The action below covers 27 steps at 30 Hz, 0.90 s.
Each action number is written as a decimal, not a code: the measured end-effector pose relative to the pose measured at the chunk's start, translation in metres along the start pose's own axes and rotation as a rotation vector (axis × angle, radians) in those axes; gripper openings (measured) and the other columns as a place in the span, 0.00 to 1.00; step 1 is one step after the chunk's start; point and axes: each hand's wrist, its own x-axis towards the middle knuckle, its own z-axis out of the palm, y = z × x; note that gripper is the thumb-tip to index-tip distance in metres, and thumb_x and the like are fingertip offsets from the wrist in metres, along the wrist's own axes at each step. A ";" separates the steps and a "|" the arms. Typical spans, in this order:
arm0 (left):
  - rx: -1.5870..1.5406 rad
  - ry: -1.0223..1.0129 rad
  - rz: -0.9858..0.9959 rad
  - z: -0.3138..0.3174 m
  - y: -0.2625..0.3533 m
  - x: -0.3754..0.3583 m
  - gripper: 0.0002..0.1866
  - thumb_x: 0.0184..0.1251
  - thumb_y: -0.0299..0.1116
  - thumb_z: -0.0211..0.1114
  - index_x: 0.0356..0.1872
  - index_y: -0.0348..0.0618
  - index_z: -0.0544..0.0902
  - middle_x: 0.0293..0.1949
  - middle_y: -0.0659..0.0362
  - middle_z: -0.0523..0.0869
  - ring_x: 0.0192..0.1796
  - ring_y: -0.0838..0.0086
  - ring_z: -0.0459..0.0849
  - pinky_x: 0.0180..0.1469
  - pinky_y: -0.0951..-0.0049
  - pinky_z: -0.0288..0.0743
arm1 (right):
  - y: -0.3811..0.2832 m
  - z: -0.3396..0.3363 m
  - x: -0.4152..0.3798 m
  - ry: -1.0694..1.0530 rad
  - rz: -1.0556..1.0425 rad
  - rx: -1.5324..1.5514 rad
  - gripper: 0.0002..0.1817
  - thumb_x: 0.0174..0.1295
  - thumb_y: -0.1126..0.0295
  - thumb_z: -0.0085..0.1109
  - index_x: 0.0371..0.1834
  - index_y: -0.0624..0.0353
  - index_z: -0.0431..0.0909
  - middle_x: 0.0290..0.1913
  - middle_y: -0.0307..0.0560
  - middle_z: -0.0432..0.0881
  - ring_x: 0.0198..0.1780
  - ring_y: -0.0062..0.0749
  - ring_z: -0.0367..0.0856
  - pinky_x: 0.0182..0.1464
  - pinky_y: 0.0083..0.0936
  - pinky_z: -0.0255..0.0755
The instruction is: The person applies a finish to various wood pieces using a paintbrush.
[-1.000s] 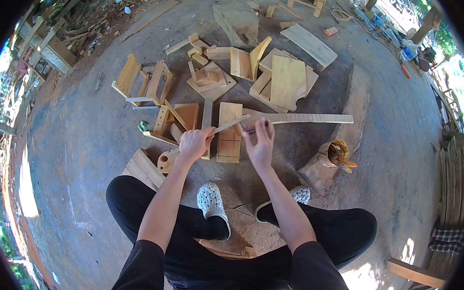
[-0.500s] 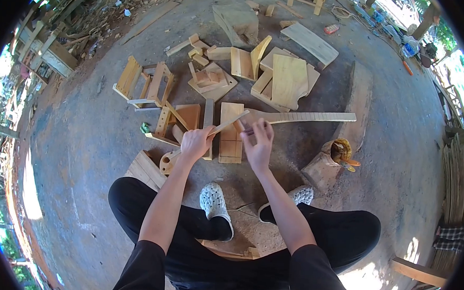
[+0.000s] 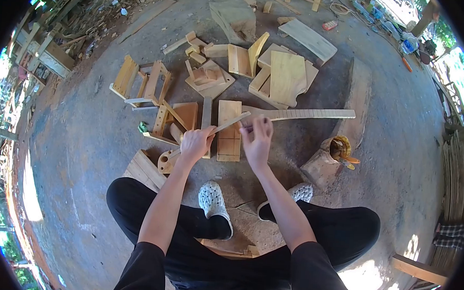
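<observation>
Barely anything has shifted: left hand point(image 3: 195, 144) stays clenched around the thin pale wooden strip point(image 3: 228, 123), slanting over the rectangular wooden board point(image 3: 228, 139); right hand point(image 3: 257, 141) pinches a small brush at its far tip, seemingly mid-gluing, needing steady strokes next

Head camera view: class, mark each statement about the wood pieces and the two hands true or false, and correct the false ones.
1. The left hand grips a thin wooden strip. True.
2. The right hand rests on the person's knee. False: it is raised at the strip's far end.
3. The long notched piece lies on the ground. True.
4. The container stands left of the person. False: right.
5. The shoes are black. False: pale.
</observation>
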 end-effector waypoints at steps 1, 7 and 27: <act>0.011 0.016 0.006 0.000 -0.003 0.001 0.14 0.75 0.39 0.69 0.58 0.54 0.90 0.29 0.48 0.91 0.34 0.50 0.91 0.39 0.49 0.84 | -0.002 0.000 -0.001 -0.063 -0.176 0.000 0.30 0.67 0.64 0.77 0.66 0.74 0.80 0.74 0.68 0.79 0.81 0.71 0.64 0.78 0.54 0.66; 0.026 -0.052 -0.009 0.001 -0.003 0.001 0.16 0.75 0.40 0.70 0.60 0.55 0.89 0.30 0.49 0.92 0.35 0.50 0.92 0.41 0.49 0.85 | -0.010 0.004 0.014 -0.063 0.023 0.016 0.32 0.65 0.65 0.77 0.69 0.70 0.78 0.78 0.63 0.74 0.80 0.72 0.65 0.77 0.55 0.68; -0.029 -0.010 -0.006 0.008 -0.003 -0.006 0.15 0.74 0.38 0.69 0.58 0.56 0.90 0.29 0.49 0.91 0.33 0.51 0.92 0.40 0.50 0.84 | -0.006 0.008 0.024 -0.015 0.017 0.008 0.30 0.68 0.63 0.76 0.66 0.72 0.79 0.75 0.66 0.77 0.79 0.69 0.67 0.77 0.56 0.68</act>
